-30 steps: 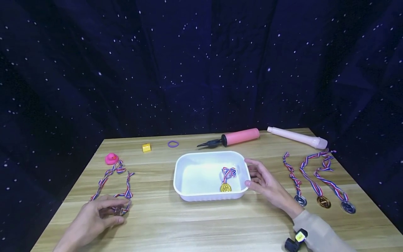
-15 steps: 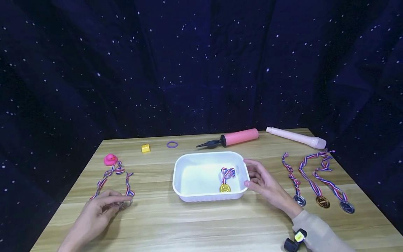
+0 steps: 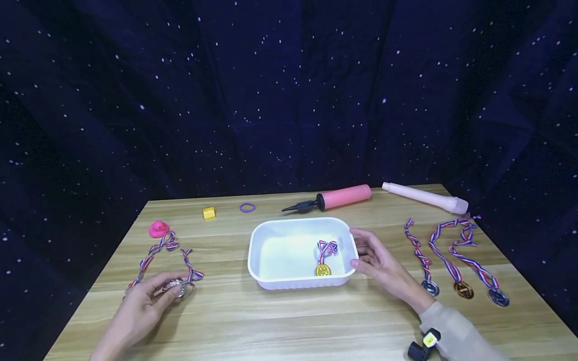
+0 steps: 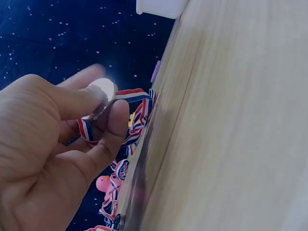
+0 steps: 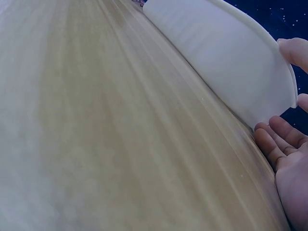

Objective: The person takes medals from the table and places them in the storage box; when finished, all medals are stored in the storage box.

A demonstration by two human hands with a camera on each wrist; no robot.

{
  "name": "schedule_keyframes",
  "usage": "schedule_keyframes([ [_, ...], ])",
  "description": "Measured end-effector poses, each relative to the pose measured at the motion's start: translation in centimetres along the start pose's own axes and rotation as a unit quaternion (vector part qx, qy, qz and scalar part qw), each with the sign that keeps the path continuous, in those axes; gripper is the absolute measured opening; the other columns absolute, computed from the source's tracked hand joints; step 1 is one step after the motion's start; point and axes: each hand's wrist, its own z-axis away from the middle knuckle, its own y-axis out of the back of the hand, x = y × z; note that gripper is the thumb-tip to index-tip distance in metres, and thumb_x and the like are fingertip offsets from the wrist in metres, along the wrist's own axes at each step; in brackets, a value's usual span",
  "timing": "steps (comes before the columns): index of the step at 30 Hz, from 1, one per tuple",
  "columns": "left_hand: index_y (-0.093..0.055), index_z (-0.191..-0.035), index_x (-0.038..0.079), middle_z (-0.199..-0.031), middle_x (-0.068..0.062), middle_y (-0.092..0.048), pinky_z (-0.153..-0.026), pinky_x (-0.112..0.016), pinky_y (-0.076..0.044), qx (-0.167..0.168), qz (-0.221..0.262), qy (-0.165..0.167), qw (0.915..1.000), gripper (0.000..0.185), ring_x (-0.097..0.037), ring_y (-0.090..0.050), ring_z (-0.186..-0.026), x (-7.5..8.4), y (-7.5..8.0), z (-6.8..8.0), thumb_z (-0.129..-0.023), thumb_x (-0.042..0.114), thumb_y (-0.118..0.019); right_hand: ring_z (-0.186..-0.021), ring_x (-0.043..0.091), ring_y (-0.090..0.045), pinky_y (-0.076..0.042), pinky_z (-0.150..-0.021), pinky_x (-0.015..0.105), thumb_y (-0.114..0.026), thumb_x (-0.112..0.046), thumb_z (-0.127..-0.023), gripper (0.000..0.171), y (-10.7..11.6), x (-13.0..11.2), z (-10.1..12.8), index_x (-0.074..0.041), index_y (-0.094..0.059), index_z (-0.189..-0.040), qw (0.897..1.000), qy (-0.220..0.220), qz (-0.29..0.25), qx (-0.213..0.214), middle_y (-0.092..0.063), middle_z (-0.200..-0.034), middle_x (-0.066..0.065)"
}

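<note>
My left hand (image 3: pixel 169 293) is at the near left of the wooden table and pinches a silver medal (image 3: pixel 179 289) between thumb and forefinger. Its red, white and blue ribbon (image 3: pixel 155 249) trails away across the table. The left wrist view shows the medal (image 4: pixel 103 92) raised off the wood in my left hand (image 4: pixel 108 103). My right hand (image 3: pixel 368 253) rests with relaxed fingers against the right rim of a white tray (image 3: pixel 271 233). A gold medal (image 3: pixel 323 269) with a bunched ribbon lies inside. In the right wrist view my fingers (image 5: pixel 284 139) touch the tray wall (image 5: pixel 226 53).
A pink duck (image 3: pixel 159 228), a yellow block (image 3: pixel 209 212) and a purple ring (image 3: pixel 247 207) lie at the back left. A pink pump (image 3: pixel 336 196) and a pale tube (image 3: pixel 426 197) lie behind the tray. Three ribboned medals (image 3: pixel 462 289) lie on the right.
My left hand has picked the silver medal up off the table and turned it, and the ribbon's near loop has shifted right. The right hand and the tray have stayed still.
</note>
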Motion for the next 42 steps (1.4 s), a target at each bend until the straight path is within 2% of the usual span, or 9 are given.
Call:
schedule_keyframes([
  [3, -0.061, -0.129, -0.006, -0.104, -0.016, -0.079, -0.082, -0.020, -0.065, 0.002, 0.066, 0.036, 0.9971, 0.040, -0.011, -0.077, -0.090, 0.0, -0.2, 0.2, -0.094, -0.017, -0.077, -0.134, 0.043, -0.059, -0.056, -0.108, 0.025, -0.072, -0.009, -0.107, 0.070, 0.0, 0.0, 0.0, -0.011, -0.039, -0.169, 1.000, 0.003, -0.001, -0.002, -0.055, -0.153, 0.026],
  [6, -0.059, -0.116, -0.005, -0.100, -0.015, -0.078, -0.083, -0.022, -0.066, 0.006, 0.089, 0.045, 0.9950, 0.038, -0.009, -0.078, -0.091, -0.1, -0.5, 0.2, -0.089, -0.018, -0.082, -0.134, 0.043, -0.059, -0.057, -0.107, 0.025, -0.072, -0.008, -0.107, 0.070, -0.1, 0.1, 0.0, -0.010, -0.039, -0.169, 1.000, 0.006, -0.003, -0.004, -0.055, -0.153, 0.026],
  [10, -0.068, -0.106, 0.000, -0.101, -0.015, -0.080, -0.083, -0.022, -0.066, 0.012, 0.083, 0.046, 0.9954, 0.029, -0.008, -0.079, -0.093, -0.1, -0.8, 0.4, -0.089, -0.017, -0.083, -0.134, 0.043, -0.059, -0.057, -0.107, 0.025, -0.072, -0.007, -0.107, 0.070, 0.0, 0.1, 0.0, -0.011, -0.039, -0.169, 1.000, 0.008, -0.002, -0.004, -0.055, -0.153, 0.026],
  [17, -0.079, -0.109, 0.002, -0.103, -0.013, -0.084, -0.084, -0.021, -0.065, 0.048, 0.058, 0.062, 0.9952, 0.026, -0.006, -0.081, -0.094, 0.1, -0.8, 0.4, -0.089, -0.013, -0.086, -0.134, 0.043, -0.059, -0.057, -0.108, 0.025, -0.072, -0.008, -0.107, 0.070, -0.1, 0.0, 0.0, -0.010, -0.039, -0.169, 1.000, 0.008, 0.000, -0.003, -0.055, -0.153, 0.027],
  [24, -0.081, -0.114, 0.001, -0.106, -0.007, -0.085, -0.084, -0.016, -0.063, 0.082, 0.041, 0.101, 0.9907, 0.026, 0.003, -0.078, -0.098, 0.4, -0.6, 0.3, -0.090, -0.008, -0.088, -0.132, 0.044, -0.060, -0.057, -0.107, 0.025, -0.071, -0.008, -0.107, 0.069, -0.1, 0.0, 0.0, -0.010, -0.039, -0.169, 1.000, 0.007, -0.002, -0.005, -0.055, -0.152, 0.027],
  [30, -0.081, -0.116, 0.000, -0.108, -0.011, -0.085, -0.085, -0.015, -0.063, 0.087, 0.037, 0.120, 0.9882, 0.026, 0.002, -0.078, -0.096, 0.6, -0.7, 0.2, -0.092, -0.001, -0.089, -0.130, 0.044, -0.061, -0.058, -0.106, 0.025, -0.071, -0.008, -0.108, 0.069, -0.1, 0.0, 0.1, -0.009, -0.038, -0.169, 1.000, 0.006, -0.002, -0.005, -0.055, -0.151, 0.028],
  [36, -0.080, -0.122, -0.001, -0.109, -0.007, -0.085, -0.086, -0.016, -0.063, 0.101, 0.042, 0.158, 0.9813, 0.029, 0.000, -0.080, -0.094, 1.3, -0.7, -0.1, -0.095, 0.007, -0.089, -0.131, 0.044, -0.061, -0.058, -0.107, 0.026, -0.071, -0.008, -0.107, 0.070, -0.1, 0.1, 0.1, -0.009, -0.038, -0.169, 1.000, 0.010, -0.001, -0.004, -0.056, -0.151, 0.028],
  [42, -0.080, -0.123, -0.002, -0.110, 0.006, -0.084, -0.088, -0.013, -0.061, 0.133, 0.034, 0.151, 0.9789, 0.032, 0.006, -0.077, -0.097, 1.9, -0.2, -0.9, -0.094, 0.006, -0.090, -0.131, 0.042, -0.061, -0.057, -0.107, 0.025, -0.071, -0.009, -0.108, 0.069, -0.1, 0.0, 0.1, -0.010, -0.039, -0.169, 1.000, 0.003, 0.002, -0.002, -0.056, -0.152, 0.026],
])
